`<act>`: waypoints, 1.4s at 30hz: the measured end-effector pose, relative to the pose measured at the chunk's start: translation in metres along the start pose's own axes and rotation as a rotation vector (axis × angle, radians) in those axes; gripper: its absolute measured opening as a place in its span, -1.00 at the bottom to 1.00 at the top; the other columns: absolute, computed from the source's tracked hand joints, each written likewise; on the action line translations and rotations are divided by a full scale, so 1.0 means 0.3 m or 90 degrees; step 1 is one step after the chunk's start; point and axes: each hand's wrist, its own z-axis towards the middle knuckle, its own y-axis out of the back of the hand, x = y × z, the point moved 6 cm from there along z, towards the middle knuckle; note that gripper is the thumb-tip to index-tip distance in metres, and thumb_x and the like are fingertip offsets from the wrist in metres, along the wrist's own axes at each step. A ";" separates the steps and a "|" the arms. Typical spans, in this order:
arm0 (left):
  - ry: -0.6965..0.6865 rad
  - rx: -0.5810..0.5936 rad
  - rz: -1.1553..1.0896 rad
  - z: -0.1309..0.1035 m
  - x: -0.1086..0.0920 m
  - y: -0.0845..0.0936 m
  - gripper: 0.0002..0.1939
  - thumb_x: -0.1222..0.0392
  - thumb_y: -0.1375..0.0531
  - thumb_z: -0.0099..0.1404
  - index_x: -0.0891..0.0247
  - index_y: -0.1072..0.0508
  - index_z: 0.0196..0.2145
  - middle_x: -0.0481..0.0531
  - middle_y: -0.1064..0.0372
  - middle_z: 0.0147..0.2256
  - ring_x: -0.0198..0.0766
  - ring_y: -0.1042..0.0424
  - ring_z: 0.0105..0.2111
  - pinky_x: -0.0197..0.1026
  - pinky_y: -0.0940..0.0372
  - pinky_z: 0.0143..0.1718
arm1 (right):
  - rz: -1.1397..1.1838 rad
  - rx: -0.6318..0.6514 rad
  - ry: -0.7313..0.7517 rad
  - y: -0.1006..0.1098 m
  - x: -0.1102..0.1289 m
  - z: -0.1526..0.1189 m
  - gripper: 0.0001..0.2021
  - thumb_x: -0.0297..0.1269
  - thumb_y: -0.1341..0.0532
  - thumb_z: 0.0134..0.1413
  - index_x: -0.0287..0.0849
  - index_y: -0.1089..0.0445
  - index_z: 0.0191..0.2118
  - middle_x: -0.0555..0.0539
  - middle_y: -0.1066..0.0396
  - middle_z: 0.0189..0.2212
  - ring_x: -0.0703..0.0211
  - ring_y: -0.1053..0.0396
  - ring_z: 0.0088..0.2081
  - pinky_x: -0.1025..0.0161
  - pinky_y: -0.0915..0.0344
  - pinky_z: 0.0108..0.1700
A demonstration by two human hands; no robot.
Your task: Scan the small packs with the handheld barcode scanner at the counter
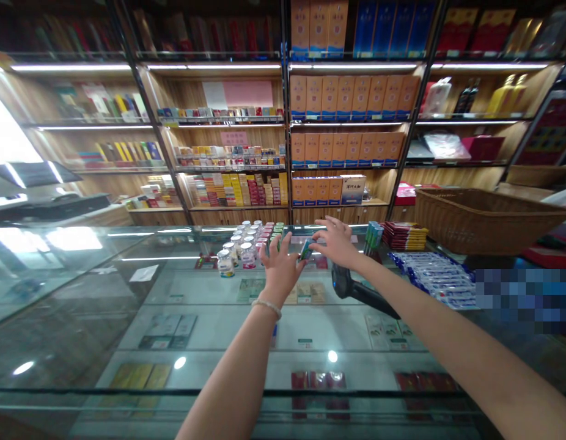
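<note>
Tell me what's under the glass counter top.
Through the glass, you can see red packs and yellow packs nearest, with pale green packs farther back. The left forearm, right forearm and scanner cover some spots; what's there can't be seen.

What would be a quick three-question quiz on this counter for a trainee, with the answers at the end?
1. Multiple choice: what is between the fingertips of the left hand and the right hand?
A) a bottle
B) a small green pack
C) a coin

2. True or false: the white-capped jars stand to the left of the black scanner.

3. Fill in the blank: the bracelet is on the person's ____ wrist.

Key: 1 B; 2 true; 3 left.
</note>
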 end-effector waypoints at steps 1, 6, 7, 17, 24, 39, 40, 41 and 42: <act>0.006 0.002 0.006 -0.002 0.010 -0.007 -0.91 0.04 -0.41 0.25 0.05 -0.68 -0.35 0.06 -0.27 0.37 0.24 -0.13 0.37 0.48 0.07 0.33 | -0.003 0.013 -0.001 -0.012 0.006 0.009 -0.74 0.00 -0.27 0.29 -0.02 -0.61 -0.15 -0.09 -0.28 0.37 -0.18 0.02 0.45 -0.26 0.07 0.37; 0.039 0.052 0.043 -0.009 0.044 -0.044 -0.89 0.03 -0.38 0.28 0.06 -0.69 -0.33 0.02 -0.20 0.41 0.25 -0.08 0.40 0.49 0.09 0.34 | -0.018 0.077 -0.015 -0.082 0.023 0.041 -0.75 0.01 -0.33 0.24 0.01 -0.62 -0.12 -0.09 -0.30 0.36 -0.20 0.00 0.43 -0.25 0.01 0.34; 0.045 0.064 0.050 -0.010 0.048 -0.049 -0.88 0.03 -0.38 0.28 0.06 -0.69 -0.32 0.01 -0.18 0.42 0.24 -0.06 0.41 0.48 0.09 0.35 | -0.020 0.084 -0.012 -0.093 0.025 0.046 -0.75 0.02 -0.33 0.24 0.00 -0.62 -0.12 -0.09 -0.29 0.36 -0.19 0.01 0.43 -0.24 0.02 0.34; 0.093 0.085 0.095 -0.019 0.078 -0.071 -0.86 -0.02 -0.38 0.28 0.02 -0.70 -0.26 -0.02 -0.15 0.43 0.23 -0.04 0.43 0.45 0.11 0.38 | -0.026 0.100 0.023 -0.140 0.034 0.094 -0.74 0.02 -0.28 0.29 0.00 -0.62 -0.14 -0.07 -0.30 0.36 -0.16 0.00 0.42 -0.22 0.04 0.34; 0.135 0.054 0.089 -0.016 0.075 -0.054 -0.69 -0.01 -0.38 0.29 0.00 -0.64 -0.02 0.10 -0.13 0.44 0.21 -0.07 0.42 0.40 0.09 0.39 | -0.054 0.096 0.011 -0.195 -0.009 0.177 -0.71 0.03 -0.24 0.33 0.01 -0.61 -0.10 -0.06 -0.29 0.36 -0.14 0.02 0.42 -0.22 0.06 0.35; 0.125 0.129 0.088 -0.037 0.066 -0.094 -0.33 -0.17 -0.32 0.32 0.03 -0.39 0.32 0.18 0.08 0.50 0.31 0.14 0.49 0.58 0.29 0.40 | -0.114 0.126 0.037 -0.294 -0.002 0.292 -0.72 -0.04 -0.24 0.33 -0.06 -0.59 -0.03 -0.13 -0.15 0.43 -0.13 0.15 0.48 -0.23 0.14 0.39; 0.121 0.127 0.089 -0.040 0.065 -0.096 -0.33 -0.17 -0.32 0.33 0.03 -0.39 0.33 0.18 0.08 0.50 0.31 0.14 0.49 0.58 0.30 0.40 | -0.117 0.125 0.041 -0.298 -0.002 0.300 -0.72 -0.06 -0.24 0.33 -0.06 -0.59 -0.02 -0.13 -0.15 0.44 -0.12 0.15 0.48 -0.22 0.15 0.40; 0.117 0.125 0.090 -0.042 0.064 -0.097 -0.33 -0.17 -0.31 0.33 0.03 -0.39 0.33 0.17 0.08 0.50 0.31 0.15 0.49 0.58 0.31 0.40 | -0.119 0.125 0.043 -0.301 -0.002 0.308 -0.72 -0.07 -0.24 0.33 -0.07 -0.58 -0.02 -0.13 -0.15 0.44 -0.12 0.15 0.48 -0.22 0.16 0.40; 0.114 0.124 0.090 -0.044 0.063 -0.099 -0.32 -0.17 -0.31 0.33 0.02 -0.38 0.33 0.17 0.08 0.50 0.30 0.15 0.50 0.57 0.30 0.41 | -0.120 0.124 0.044 -0.305 -0.003 0.317 -0.73 -0.08 -0.24 0.34 -0.07 -0.58 -0.02 -0.13 -0.15 0.44 -0.13 0.15 0.48 -0.22 0.16 0.41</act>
